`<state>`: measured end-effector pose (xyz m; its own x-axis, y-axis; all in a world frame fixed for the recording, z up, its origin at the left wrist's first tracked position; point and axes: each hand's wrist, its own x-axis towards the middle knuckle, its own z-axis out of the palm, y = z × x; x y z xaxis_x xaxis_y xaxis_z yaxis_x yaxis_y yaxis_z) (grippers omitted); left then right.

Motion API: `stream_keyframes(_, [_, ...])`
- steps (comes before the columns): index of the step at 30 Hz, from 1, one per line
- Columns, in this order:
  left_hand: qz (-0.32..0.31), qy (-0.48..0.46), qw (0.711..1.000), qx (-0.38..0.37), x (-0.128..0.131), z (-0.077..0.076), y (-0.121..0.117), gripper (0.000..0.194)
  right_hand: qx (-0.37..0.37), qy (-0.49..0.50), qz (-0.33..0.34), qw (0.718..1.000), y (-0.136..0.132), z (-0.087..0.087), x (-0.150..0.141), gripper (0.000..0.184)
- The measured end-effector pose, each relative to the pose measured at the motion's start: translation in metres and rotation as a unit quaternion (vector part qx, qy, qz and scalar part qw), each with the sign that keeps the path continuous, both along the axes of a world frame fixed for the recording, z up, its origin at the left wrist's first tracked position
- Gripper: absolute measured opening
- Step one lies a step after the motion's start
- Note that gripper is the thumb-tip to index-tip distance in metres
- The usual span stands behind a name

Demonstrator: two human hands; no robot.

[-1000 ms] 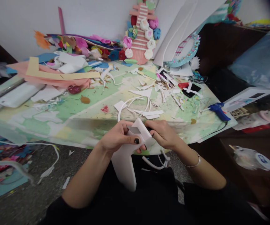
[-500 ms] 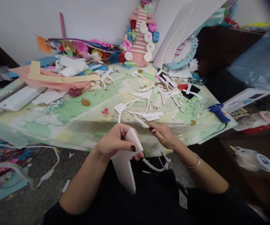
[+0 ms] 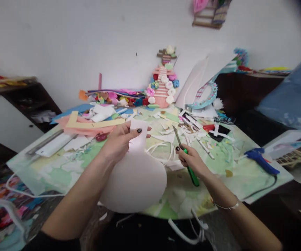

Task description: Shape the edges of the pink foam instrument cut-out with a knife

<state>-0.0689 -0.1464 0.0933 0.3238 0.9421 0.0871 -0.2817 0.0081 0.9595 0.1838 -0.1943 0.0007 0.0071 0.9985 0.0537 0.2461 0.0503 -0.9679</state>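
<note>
My left hand [image 3: 116, 141] is closed on the narrow neck of a white foam sheet [image 3: 136, 181], thumb across its front. The sheet widens below into a rounded shape, held up in front of the table edge. In my right hand [image 3: 191, 158] is a green utility knife [image 3: 192, 174], its blade out and pointing up and away from me. The blade stands apart from the sheet, to its right. Behind the sheet, thin curved white strips [image 3: 162, 150] lie on the table, partly hidden by it.
A blue glue gun [image 3: 261, 160] lies at the table's right side, its cord over the edge. Scraps and a black phone-like slab [image 3: 220, 132] lie further back. A flower-trimmed pink ladder piece [image 3: 162, 90] leans on the wall. White strips [image 3: 187, 232] hang near my lap.
My left hand has raised the foam sheet and turned its broad face toward me. My right hand has brought the knife into clear sight. The view has tilted up.
</note>
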Motion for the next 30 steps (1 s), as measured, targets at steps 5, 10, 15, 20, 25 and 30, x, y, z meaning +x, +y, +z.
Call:
stream_keyframes(5, [-0.008,-0.039,0.999,0.029,0.008,0.03,0.048,0.038,0.002,0.061,0.006,0.998,0.041,0.034,0.001,0.039])
stream_keyframes(10, [0.013,-0.068,0.992,0.105,0.019,0.056,0.077,0.035,0.043,0.072,-0.011,0.996,0.069,0.061,0.008,0.042])
stream_keyframes(15, [0.042,-0.078,0.981,0.174,0.029,0.067,0.102,0.038,0.106,0.035,-0.024,0.993,0.09,0.066,0.016,0.04])
stream_keyframes(20, [0.017,-0.091,0.984,0.152,0.036,0.063,0.136,0.038,0.042,0.102,-0.031,0.993,0.115,0.047,0.016,0.043])
stream_keyframes(25, [-0.01,-0.099,0.989,0.108,0.041,0.051,0.168,0.035,0.041,0.158,-0.061,0.985,0.134,0.02,0.006,0.047])
stream_keyframes(30, [0.013,0.026,0.993,0.117,0.041,0.031,0.189,0.037,0.046,0.198,-0.077,0.976,0.139,0.007,0.008,0.041])
